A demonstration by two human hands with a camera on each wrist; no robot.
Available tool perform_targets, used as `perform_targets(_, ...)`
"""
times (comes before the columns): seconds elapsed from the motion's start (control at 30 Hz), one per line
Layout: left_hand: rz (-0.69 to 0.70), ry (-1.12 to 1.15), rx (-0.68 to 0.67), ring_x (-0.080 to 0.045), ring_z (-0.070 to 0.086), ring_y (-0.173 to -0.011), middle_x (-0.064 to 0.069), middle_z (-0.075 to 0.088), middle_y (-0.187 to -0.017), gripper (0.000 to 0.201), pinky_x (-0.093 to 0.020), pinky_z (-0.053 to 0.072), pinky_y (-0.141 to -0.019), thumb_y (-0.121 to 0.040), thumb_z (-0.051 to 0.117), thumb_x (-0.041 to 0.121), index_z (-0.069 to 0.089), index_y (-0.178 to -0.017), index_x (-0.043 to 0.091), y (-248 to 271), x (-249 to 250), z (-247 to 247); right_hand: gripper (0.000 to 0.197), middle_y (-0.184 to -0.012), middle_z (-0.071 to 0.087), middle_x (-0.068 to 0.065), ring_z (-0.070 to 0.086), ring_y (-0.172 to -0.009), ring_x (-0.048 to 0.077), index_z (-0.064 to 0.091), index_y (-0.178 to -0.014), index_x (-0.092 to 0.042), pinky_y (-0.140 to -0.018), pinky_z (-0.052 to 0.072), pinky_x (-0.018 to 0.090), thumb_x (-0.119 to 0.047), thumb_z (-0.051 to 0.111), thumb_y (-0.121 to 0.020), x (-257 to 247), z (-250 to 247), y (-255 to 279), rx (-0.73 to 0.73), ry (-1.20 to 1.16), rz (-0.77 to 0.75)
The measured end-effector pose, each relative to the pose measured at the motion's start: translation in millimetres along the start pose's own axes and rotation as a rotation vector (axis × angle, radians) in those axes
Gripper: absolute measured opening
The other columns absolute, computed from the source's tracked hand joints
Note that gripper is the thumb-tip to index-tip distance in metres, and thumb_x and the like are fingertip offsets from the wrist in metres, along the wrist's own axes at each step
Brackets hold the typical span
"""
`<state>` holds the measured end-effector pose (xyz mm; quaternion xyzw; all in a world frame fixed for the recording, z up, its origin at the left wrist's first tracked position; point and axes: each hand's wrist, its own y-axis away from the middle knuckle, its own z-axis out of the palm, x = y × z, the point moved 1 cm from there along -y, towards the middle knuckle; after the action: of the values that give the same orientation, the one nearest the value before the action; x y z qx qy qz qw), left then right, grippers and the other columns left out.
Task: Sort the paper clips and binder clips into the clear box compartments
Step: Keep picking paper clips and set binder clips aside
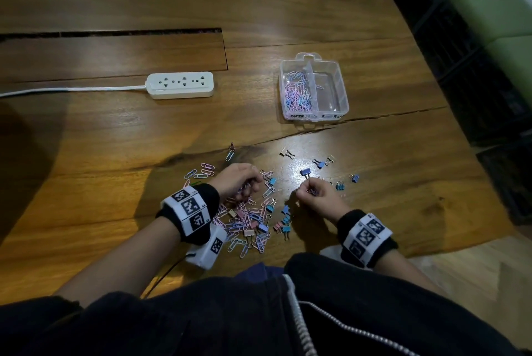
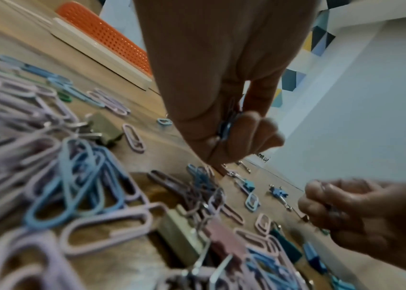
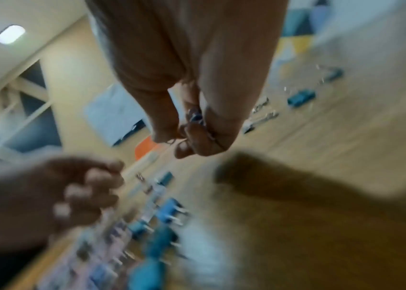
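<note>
Near table's front edge | left hand (image 1: 234,180) + right hand (image 1: 318,196) each pinching paper clips over mixed pile (image 1: 250,223) | clear box (image 1: 313,91) toward right edge: paper-clip side part-filled, binder side empty | most left, binder clips (image 1: 319,164) unsorted

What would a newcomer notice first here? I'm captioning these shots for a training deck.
First, the pile of clips on the table with both hands over it: the left hand and right hand each grip clips. Beyond stands the clear box, its left compartment holding paper clips.
</note>
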<state>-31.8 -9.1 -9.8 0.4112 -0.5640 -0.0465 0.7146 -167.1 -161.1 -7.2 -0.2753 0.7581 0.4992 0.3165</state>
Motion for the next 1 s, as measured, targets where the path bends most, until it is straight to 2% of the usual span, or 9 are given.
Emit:
perform_targets(0.1,-0.026,0.020,0.025,-0.005,0.035,-0.041,0.001,0.044,-0.062,0.026,-0.016,0.026,-0.038,-0.092,0.034,0.005,0.052,-0.077,0.014,1.1,0.8,2.9,0.020,-0.072,0.052,0.003,0.045,-0.066,0.014,0.051,-0.079,-0.014,-0.061,0.036,0.025,0.002,0.044,-0.088,-12.3,3.0,-2.1,-0.073,-0.344,0.031)
perform_targets(0.23,0.075,-0.423,0.101,-0.013,0.051,-0.067,0.000,0.054,-0.079,0.016,-0.024,0.040,-0.059,-0.090,0.053,0.028,0.051,-0.079,0.017,2.3,-3.0,9.6,0.030,-0.098,0.057,0.009,0.051,-0.088,0.024,0.060,-0.105,-0.015,-0.071,0.040,0.028,0.001,0.041,-0.090,-28.4,13.9,-9.7,-0.101,-0.024,-0.019)
perform_targets(0.3,0.127,-0.747,0.109,-0.019,0.058,-0.090,-0.002,0.062,-0.101,0.020,-0.032,0.047,-0.075,-0.081,0.066,0.033,0.058,-0.093,0.020,2.7,-3.6,11.4,0.032,-0.108,0.060,0.011,0.053,-0.091,0.025,0.061,-0.110,-0.013,-0.068,0.043,0.028,0.001,0.040,-0.090,-31.5,18.7,-15.3,-0.105,0.116,-0.045)
perform_targets(0.4,0.199,-1.058,0.126,-0.021,0.053,-0.109,-0.002,0.056,-0.117,0.041,-0.034,0.045,-0.089,-0.081,0.065,0.037,0.055,-0.118,0.027,1.3,-2.7,14.9,0.030,-0.115,0.062,0.014,0.057,-0.103,0.029,0.062,-0.108,-0.011,-0.087,0.048,0.039,-0.002,0.038,-0.092,-29.6,20.2,-21.9,-0.085,0.250,-0.044)
perform_targets(0.5,0.258,-1.176,0.130,-0.022,0.053,-0.108,-0.002,0.055,-0.117,0.043,-0.034,0.044,-0.091,-0.085,0.058,0.040,0.050,-0.127,0.032,2.1,-1.0,19.9,0.029,-0.110,0.062,0.010,0.055,-0.105,0.025,0.063,-0.103,-0.010,-0.090,0.045,0.037,-0.003,0.037,-0.092,-24.9,11.3,-24.7,-0.034,0.304,-0.001)
perform_targets(0.6,0.298,-1.261,0.121,-0.022,0.054,-0.106,-0.004,0.055,-0.117,0.039,-0.033,0.042,-0.091,-0.090,0.051,0.037,0.050,-0.126,0.024,3.1,1.0,25.5,0.030,-0.092,0.059,0.005,0.053,-0.083,0.017,0.063,-0.090,-0.012,-0.070,0.045,0.030,0.000,0.037,-0.090,-20.5,-2.2,-26.4,0.053,0.267,0.029)
perform_targets(0.7,0.312,-1.255,0.116,-0.023,0.054,-0.103,-0.008,0.055,-0.115,0.032,-0.032,0.044,-0.086,-0.093,0.046,0.029,0.053,-0.121,0.017,3.9,2.0,28.5,0.032,-0.069,0.051,0.002,0.041,-0.056,0.010,0.054,-0.068,-0.012,-0.047,0.032,0.018,0.009,0.034,-0.082,-21.3,-8.7,-26.4,0.122,-0.008,0.073)
perform_targets(0.83,0.295,-1.256,0.086,-0.022,0.054,-0.102,-0.007,0.053,-0.114,0.034,-0.032,0.046,-0.087,-0.093,0.047,0.035,0.052,-0.121,0.015,3.8,0.1,31.4,0.026,-0.068,0.046,0.003,0.039,-0.058,0.012,0.049,-0.064,-0.009,-0.053,0.030,0.022,0.003,0.037,-0.084,-32.9,-3.0,-23.5,0.072,-0.432,0.095)
perform_targets(1.0,0.303,-1.299,0.105,-0.022,0.054,-0.102,-0.008,0.052,-0.115,0.026,-0.030,0.043,-0.083,-0.094,0.046,0.028,0.054,-0.113,0.012,0.6,-0.9,33.6,0.026,-0.064,0.053,0.002,0.047,-0.059,0.013,0.054,-0.065,-0.010,-0.057,0.037,0.024,-0.022,0.054,-0.088,-39.9,16.1,-37.1,0.062,0.049,-0.029)
